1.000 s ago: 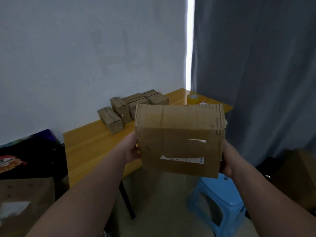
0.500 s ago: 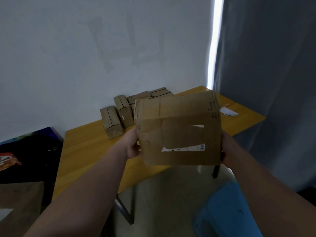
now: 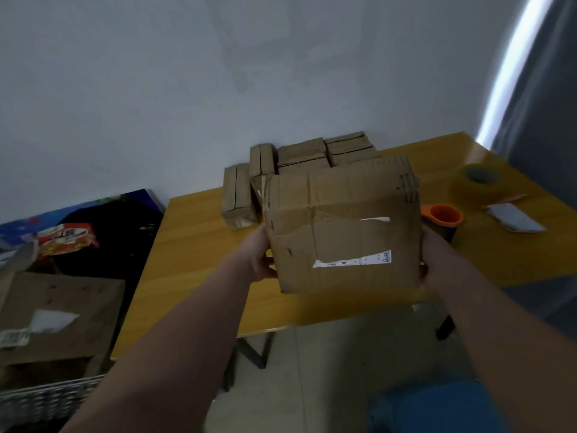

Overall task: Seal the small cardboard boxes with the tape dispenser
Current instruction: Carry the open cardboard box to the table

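- a blue stool point(image 3: 437, 407) sits blurred at 5 o'clock of the view, nearest the camera, much as it did half a second ago.
- both forearms reach up from the bottom edge. the left hand point(image 3: 259, 254) grasps the big cardboard box point(image 3: 343, 232) at its 9 o'clock side, thumb by the near face and the other fingers hidden behind.
- the right hand point(image 3: 432, 251) grasps the box's 3 o'clock side, its fingers also out of sight behind the box.
- the big box is held in the air in front of the yellow table point(image 3: 193, 245), its torn white label facing the camera. half a second ago the table showed at a flatter angle, and now more of its top shows from above.
- at 8 o'clock of the view a brown carton point(image 3: 59, 314) lies beside the table, with a snack bag point(image 3: 67, 240) beyond it.
- the orange tape dispenser point(image 3: 441, 215) stands on the table at 3 o'clock of the big box, just beside the right hand. a tape roll point(image 3: 476, 185) sits at 2 o'clock. neither showed half a second ago.
- a grey slip point(image 3: 515, 217) lies farther right, near the table's edge.
- the small cardboard boxes point(image 3: 299, 160) are grouped at 12 o'clock of the big box by the wall, partly hidden by it.
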`<state>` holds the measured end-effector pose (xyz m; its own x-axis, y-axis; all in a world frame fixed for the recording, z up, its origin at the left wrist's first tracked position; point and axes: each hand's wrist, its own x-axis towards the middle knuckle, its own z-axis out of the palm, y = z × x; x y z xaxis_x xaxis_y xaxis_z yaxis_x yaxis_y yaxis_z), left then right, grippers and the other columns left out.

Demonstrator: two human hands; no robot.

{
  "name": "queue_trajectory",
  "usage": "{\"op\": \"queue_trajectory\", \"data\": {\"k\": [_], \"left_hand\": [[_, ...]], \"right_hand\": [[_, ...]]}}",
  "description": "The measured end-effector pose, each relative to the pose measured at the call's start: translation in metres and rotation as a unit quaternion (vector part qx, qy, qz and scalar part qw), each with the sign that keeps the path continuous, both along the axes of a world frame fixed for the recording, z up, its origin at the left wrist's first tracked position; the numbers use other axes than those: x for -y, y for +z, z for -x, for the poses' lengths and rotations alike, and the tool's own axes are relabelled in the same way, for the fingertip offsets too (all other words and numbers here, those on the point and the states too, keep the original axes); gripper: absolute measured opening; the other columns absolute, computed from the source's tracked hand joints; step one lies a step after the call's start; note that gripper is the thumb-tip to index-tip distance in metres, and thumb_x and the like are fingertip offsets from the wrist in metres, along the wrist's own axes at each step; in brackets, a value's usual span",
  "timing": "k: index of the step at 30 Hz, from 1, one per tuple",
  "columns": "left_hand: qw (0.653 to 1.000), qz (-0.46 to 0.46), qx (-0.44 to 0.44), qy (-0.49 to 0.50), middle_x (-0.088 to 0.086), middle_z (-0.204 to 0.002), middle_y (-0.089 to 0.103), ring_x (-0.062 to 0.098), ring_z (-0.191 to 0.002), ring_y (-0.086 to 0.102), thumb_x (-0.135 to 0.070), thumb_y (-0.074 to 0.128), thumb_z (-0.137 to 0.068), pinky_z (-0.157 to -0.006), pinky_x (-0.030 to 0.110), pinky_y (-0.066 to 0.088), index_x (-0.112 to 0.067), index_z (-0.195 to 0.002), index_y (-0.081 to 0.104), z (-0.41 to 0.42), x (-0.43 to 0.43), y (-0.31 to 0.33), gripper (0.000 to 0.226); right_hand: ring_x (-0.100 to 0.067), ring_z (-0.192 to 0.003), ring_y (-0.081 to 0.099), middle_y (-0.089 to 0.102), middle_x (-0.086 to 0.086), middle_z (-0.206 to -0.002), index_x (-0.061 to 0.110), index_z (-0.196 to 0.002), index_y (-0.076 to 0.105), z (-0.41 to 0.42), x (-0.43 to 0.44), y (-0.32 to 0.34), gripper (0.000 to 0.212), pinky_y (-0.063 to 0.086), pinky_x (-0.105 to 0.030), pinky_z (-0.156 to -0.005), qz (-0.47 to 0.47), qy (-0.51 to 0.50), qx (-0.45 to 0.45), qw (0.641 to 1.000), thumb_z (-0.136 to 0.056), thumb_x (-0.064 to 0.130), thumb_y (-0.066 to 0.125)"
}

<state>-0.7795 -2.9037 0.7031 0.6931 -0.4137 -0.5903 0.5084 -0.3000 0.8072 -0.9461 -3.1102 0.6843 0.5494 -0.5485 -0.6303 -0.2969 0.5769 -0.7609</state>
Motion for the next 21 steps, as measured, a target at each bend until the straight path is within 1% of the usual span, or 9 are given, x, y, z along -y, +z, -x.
{"op": "queue_trajectory", "data": {"k": [2,4,8,10,14,16,18,19,21], "left_hand": [[1.000,-0.001,-0.002,0.012,0.004,-0.091,0.059,0.025,-0.081,0.054,-0.048,0.054,-0.090,-0.078,0.047,0.052,-0.018,-0.102,0.064,-0.011,0.005,-0.007,0.033],[1.000,0.001,-0.004,0.020,0.004,-0.089,0.058,0.025,-0.079,0.053,-0.046,0.053,-0.091,-0.078,0.047,0.051,-0.019,-0.098,0.064,-0.021,0.011,-0.015,0.030],[1.000,0.009,-0.009,0.016,0.007,-0.102,0.061,0.029,-0.092,0.056,-0.044,0.053,-0.092,-0.074,0.045,0.052,-0.017,-0.103,0.065,-0.044,0.026,-0.029,0.032],[1.000,0.015,-0.016,0.012,0.009,-0.105,0.062,0.030,-0.093,0.058,-0.043,0.052,-0.093,-0.072,0.045,0.053,-0.014,-0.108,0.065,-0.059,0.032,-0.036,0.034],[0.999,0.027,-0.033,-0.015,0.008,-0.112,0.062,0.031,-0.101,0.059,-0.037,0.044,-0.098,-0.072,0.044,0.053,-0.015,-0.111,0.064,-0.085,0.042,-0.044,0.033],[0.999,0.027,-0.030,-0.016,0.007,-0.113,0.061,0.030,-0.099,0.059,-0.030,0.040,-0.101,-0.071,0.042,0.052,-0.014,-0.112,0.063,-0.096,0.049,-0.046,0.030],[0.999,0.021,-0.023,-0.010,0.005,-0.110,0.062,0.027,-0.097,0.059,-0.025,0.039,-0.101,-0.079,0.042,0.052,-0.015,-0.108,0.064,-0.104,0.056,-0.049,0.027],[1.000,0.017,-0.017,-0.013,0.003,-0.109,0.062,0.026,-0.097,0.059,-0.023,0.040,-0.101,-0.083,0.041,0.052,-0.017,-0.106,0.064,-0.107,0.059,-0.050,0.026],[1.000,0.015,-0.010,-0.025,0.001,-0.108,0.063,0.025,-0.096,0.059,-0.021,0.045,-0.100,-0.084,0.040,0.050,-0.020,-0.106,0.064,-0.111,0.063,-0.052,0.021]], "right_hand": [[-0.025,-0.088,0.061,0.067,-0.005,-0.095,0.021,-0.094,0.067,-0.014,0.008,-0.007,0.029,0.048,-0.035,-0.062,0.001,0.012,-0.008,1.000,-0.083,0.048,0.065],[-0.025,-0.087,0.061,0.066,-0.005,-0.093,0.021,-0.094,0.066,-0.027,0.015,-0.012,0.026,0.047,-0.034,-0.061,0.003,0.013,-0.018,1.000,-0.085,0.045,0.065],[-0.023,-0.083,0.057,0.062,-0.005,-0.092,0.019,-0.084,0.060,-0.054,0.031,-0.025,0.015,0.049,-0.037,-0.068,0.024,-0.001,-0.041,0.999,-0.090,0.033,0.061],[-0.023,-0.081,0.056,0.060,-0.004,-0.090,0.019,-0.082,0.058,-0.068,0.042,-0.030,0.016,0.047,-0.036,-0.065,0.032,-0.009,-0.052,0.998,-0.093,0.030,0.059],[-0.030,-0.094,0.058,0.062,-0.007,-0.103,0.017,-0.087,0.064,-0.092,0.057,-0.037,0.016,0.052,-0.040,-0.071,0.035,-0.006,-0.049,0.998,-0.095,0.029,0.057],[-0.033,-0.105,0.056,0.062,-0.008,-0.110,0.017,-0.094,0.067,-0.102,0.066,-0.045,0.019,0.053,-0.044,-0.083,0.036,-0.009,-0.036,0.999,-0.095,0.032,0.056],[-0.033,-0.109,0.054,0.061,-0.008,-0.113,0.017,-0.103,0.067,-0.108,0.071,-0.050,0.027,0.050,-0.048,-0.091,0.031,-0.010,-0.029,0.999,-0.094,0.040,0.055],[-0.032,-0.109,0.054,0.061,-0.007,-0.115,0.018,-0.108,0.067,-0.110,0.074,-0.052,0.034,0.050,-0.048,-0.090,0.025,-0.013,-0.029,0.999,-0.093,0.045,0.055],[-0.031,-0.109,0.055,0.061,-0.005,-0.117,0.019,-0.113,0.065,-0.114,0.079,-0.056,0.042,0.051,-0.045,-0.083,0.004,-0.018,-0.027,0.999,-0.093,0.053,0.051]]}}
